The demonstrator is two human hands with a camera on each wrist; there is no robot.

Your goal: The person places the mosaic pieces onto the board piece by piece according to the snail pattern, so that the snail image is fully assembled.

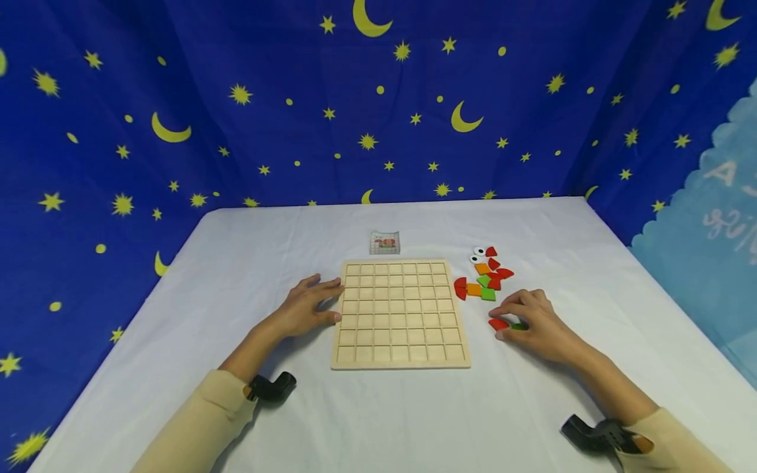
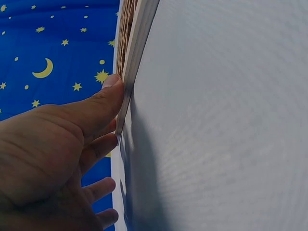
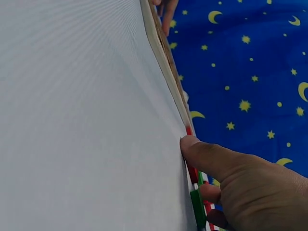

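Note:
A square wooden board (image 1: 399, 313) with a grid of recessed cells lies flat on the white table. My left hand (image 1: 309, 307) is at its left side. In the left wrist view the thumb (image 2: 113, 84) touches the board's edge, with the other fingers extended beside it. To the right of the board, my right hand (image 1: 535, 325) has thumb and index finger bent around a red curved-edge piece (image 1: 499, 324), in a pinch at table level. A green piece (image 1: 519, 326) lies partly hidden beneath that hand.
Several red, orange and green pieces (image 1: 487, 295) lie right of the board, with two white eye pieces (image 1: 479, 251) above them. A small pattern card (image 1: 385, 243) lies behind the board. Blue star-and-moon cloth (image 1: 378, 112) hangs beyond the table (image 1: 266, 243).

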